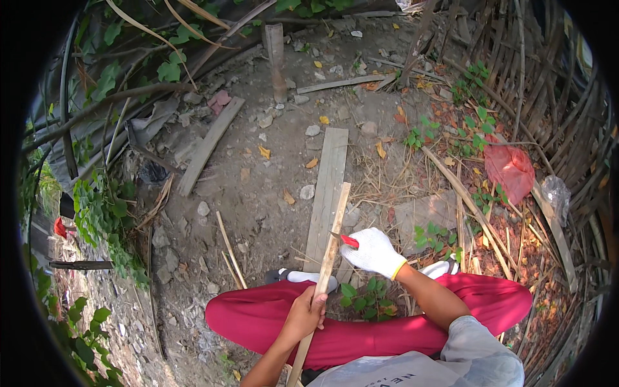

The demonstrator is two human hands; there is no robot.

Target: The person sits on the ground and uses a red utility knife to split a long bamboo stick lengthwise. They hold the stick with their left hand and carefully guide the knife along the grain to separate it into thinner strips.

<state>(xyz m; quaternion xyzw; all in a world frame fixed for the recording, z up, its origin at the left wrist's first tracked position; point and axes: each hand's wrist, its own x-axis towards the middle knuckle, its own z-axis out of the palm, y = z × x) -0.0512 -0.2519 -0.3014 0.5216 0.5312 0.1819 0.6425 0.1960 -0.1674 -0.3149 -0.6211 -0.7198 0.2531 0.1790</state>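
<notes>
My bare left hand [303, 315] is wrapped round a long, pale strip of wood [327, 266], which slants up and away from my lap. In a white knitted glove with a yellow cuff, my right hand [374, 252] grips a knife by its red handle [349, 241]. The short dark blade lies against the strip, well above my left hand. Beneath the strip's upper part, a weathered grey board [329, 174] rests on the ground. How sharp the blade is and how deep it sits in the wood cannot be made out.
Another grey board [211, 147] lies at the left, and a wooden post [275, 64] stands at the far side. Thin sticks [231, 250] lie left of my knees. A red plastic bag [509, 169] sits by the stick fence [548, 84] at the right. Stones and dry leaves dot the dirt.
</notes>
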